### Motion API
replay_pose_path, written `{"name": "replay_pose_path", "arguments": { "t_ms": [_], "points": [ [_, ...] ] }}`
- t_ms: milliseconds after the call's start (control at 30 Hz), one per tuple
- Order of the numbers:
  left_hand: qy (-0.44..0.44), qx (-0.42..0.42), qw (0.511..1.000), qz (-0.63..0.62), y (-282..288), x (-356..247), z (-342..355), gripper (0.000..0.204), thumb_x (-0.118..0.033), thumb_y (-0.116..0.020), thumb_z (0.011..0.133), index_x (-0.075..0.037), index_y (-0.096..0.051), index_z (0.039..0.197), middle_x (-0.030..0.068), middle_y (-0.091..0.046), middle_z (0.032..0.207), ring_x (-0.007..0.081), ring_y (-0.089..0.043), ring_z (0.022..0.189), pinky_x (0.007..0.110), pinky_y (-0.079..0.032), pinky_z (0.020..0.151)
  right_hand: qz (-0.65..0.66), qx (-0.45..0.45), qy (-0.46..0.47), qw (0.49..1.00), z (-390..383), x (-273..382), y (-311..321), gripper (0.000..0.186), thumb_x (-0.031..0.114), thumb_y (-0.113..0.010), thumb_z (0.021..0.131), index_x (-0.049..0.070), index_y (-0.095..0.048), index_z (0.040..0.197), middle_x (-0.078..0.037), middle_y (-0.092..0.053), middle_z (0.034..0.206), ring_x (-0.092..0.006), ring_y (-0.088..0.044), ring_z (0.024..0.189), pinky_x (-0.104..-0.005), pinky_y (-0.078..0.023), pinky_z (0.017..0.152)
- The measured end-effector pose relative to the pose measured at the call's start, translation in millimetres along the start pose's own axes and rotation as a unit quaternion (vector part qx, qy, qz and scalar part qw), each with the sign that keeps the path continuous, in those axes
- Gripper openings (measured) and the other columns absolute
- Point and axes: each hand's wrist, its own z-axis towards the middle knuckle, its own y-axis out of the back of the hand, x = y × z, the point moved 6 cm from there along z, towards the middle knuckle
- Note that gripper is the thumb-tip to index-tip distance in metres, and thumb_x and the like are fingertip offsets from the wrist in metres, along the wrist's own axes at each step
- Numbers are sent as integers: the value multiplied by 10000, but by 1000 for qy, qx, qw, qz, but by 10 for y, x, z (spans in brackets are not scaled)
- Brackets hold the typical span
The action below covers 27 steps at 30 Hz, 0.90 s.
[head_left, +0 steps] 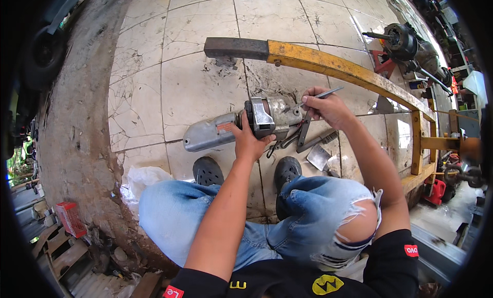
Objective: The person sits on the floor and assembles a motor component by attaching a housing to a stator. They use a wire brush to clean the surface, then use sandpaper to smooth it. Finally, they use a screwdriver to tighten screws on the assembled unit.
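I crouch over a grey metal exhaust muffler lying on the tiled floor. My left hand grips it at its black and silver collar. Above the muffler's right end, my right hand pinches a thin metal rod, its tip touching the shiny end piece. Just below that hand lie pliers, a wire brush and a flat scraper.
A yellow steel frame arcs across the floor behind the muffler. A motorcycle engine part with rods sits at the far right. A white plastic bag lies by my left knee. A red crate stands on rubble at left.
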Motion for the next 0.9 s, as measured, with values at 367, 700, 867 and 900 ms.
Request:
{"name": "replay_pose_path", "arguments": {
  "t_ms": [367,700,867,900],
  "points": [
    [0,32,999,-8,57,-43,-24,1251,-303,-949,610,-205,-117,1539,249,-209,1435,426,-382,1310,460,-381,1112,-31,139,-33,989,594,15,-115,246,242,-677,914,-1,-648,935,-47,-645,709,-59,-478,530,-214,-358,476],
    [-13,41,999,2,25,-122,-6,1243,-303,-939,633,-149,-102,1539,257,-216,1432,433,-365,1319,465,-363,1119,-19,-38,67,997,1360,-58,-63,245,249,-652,916,4,-675,924,-45,-649,727,-79,-535,560,-252,-426,508],
    [-4,35,999,15,50,-88,-12,1254,-316,-941,630,-134,-99,1540,256,-225,1415,422,-356,1321,451,-356,1123,-28,117,-13,993,1048,9,-282,225,249,-652,931,25,-672,940,-41,-650,739,-66,-528,572,-238,-418,502],
    [-14,31,999,17,45,-79,-5,1254,-318,-941,629,-135,-99,1540,255,-225,1412,420,-357,1319,450,-357,1122,-22,93,-2,995,1082,-67,-291,225,249,-651,934,25,-671,948,-42,-652,740,-64,-528,575,-235,-416,501]
  ]
}}
